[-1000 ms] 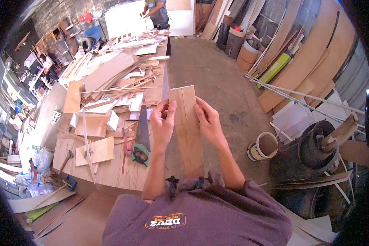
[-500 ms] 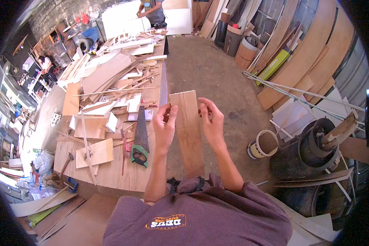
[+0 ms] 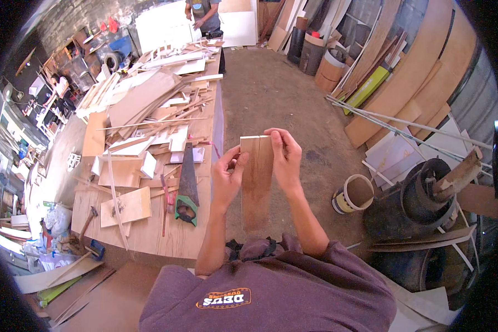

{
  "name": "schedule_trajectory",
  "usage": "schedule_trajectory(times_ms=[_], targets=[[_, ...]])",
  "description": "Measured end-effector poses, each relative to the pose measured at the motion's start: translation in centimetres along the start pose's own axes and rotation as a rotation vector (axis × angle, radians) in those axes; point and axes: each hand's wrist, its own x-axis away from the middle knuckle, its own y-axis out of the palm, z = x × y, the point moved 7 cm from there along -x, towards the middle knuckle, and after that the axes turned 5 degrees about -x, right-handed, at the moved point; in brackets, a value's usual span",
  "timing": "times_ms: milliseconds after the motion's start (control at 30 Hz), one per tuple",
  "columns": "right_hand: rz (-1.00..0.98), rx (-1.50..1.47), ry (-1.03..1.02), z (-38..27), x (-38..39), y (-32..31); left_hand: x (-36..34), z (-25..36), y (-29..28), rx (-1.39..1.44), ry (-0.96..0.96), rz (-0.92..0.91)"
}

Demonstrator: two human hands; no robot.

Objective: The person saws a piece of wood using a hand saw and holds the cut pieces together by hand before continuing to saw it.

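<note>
A narrow wooden board point(image 3: 256, 185) stands lengthwise before my torso, with a thin crack or joint line near its pale far end. At the board's left edge, the curled fingers of my left hand point(image 3: 228, 176) grip it. My right hand point(image 3: 286, 160) holds the right edge near the far corner, thumb and fingers closed on it. On the workbench point(image 3: 144, 235) to the left lies a handsaw point(image 3: 188, 188) with a green and black handle. A red-handled tool point(image 3: 170, 203) lies beside the saw. Further left is a hammer point(image 3: 88, 220).
Wood offcuts point(image 3: 149, 102) cover much of the bench. A bucket point(image 3: 353, 195) and black drums point(image 3: 418, 193) stand on the right. Long pipes point(image 3: 404, 130) jut inward near leaning plywood sheets point(image 3: 415, 72). A person point(image 3: 206, 19) stands beyond the bench; another point(image 3: 63, 91) is far left.
The board's far end has dropped closer to me and the board now lies straighter. My right hand has closed on its far corner; the person beyond the bench has shifted their arms.
</note>
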Motion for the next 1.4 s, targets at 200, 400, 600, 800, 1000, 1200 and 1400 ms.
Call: schedule_trajectory(times_ms=[200,400,600,800,1000,1200,1400], targets=[[0.065,-0.118,-0.005,0.1,0.5,-1.4,0.5,-0.4,-0.7,-0.030,0.126,0.048],[-0.116,0.274,-0.381,-4.2,1.4,-0.9,1.6,0.6,-1.8,-0.157,0.187,0.090],[-0.130,0.332,-0.438,-5.4,2.1,-0.8,2.1,1.3,-2.2,-0.242,0.314,0.106],[-0.146,0.317,-0.408,-6.2,3.1,0.4,2.6,1.9,-2.8,-0.335,0.428,0.132],[-0.249,0.388,-0.563,-7.0,4.5,1.7,3.3,2.2,-3.1,-0.393,0.449,0.110],[-0.287,0.525,-0.477,-7.0,4.9,2.4,4.1,2.0,-3.3,-0.463,0.527,0.103],[-0.336,0.487,-0.378,-5.1,5.7,3.1,4.3,2.4,-3.6,-0.464,0.528,0.074]])
